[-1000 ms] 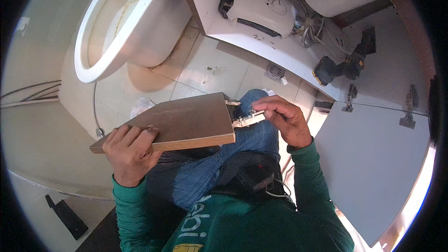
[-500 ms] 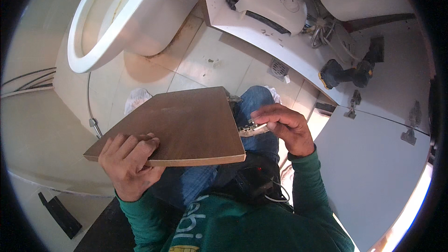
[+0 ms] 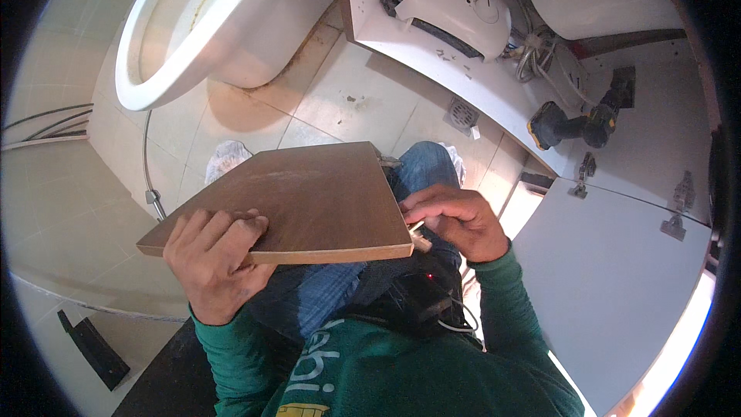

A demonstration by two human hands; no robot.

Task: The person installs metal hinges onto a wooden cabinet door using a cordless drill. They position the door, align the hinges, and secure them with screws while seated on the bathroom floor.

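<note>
A brown wooden panel (image 3: 316, 193) lies tilted across my lap, its pale bare edge facing me. My left hand (image 3: 216, 262) grips its near-left edge, fingers on the top face and the thumb side at the edge. At the panel's right edge my right hand (image 3: 461, 220) is closed, thumb and fingers pinching at a metal hinge (image 3: 420, 240) that sticks out from beneath. The fingertips are partly hidden by the panel edge. A second metal piece (image 3: 390, 161) shows farther up that same edge. The panel's underside is hidden.
At the far left stands a white toilet bowl (image 3: 127, 81). An open cabinet at right holds a white heater (image 3: 451, 11) and a yellow-black cordless drill (image 3: 567, 125). Its white door (image 3: 617, 286) hangs on hinges. A drain grate (image 3: 463, 114) and a black strip (image 3: 100, 354) are on the floor.
My right hand has moved left and closed in on the hinge by the panel's edge, covering much of it. The panel's near edge has tipped up slightly; my left hand keeps its grip.
</note>
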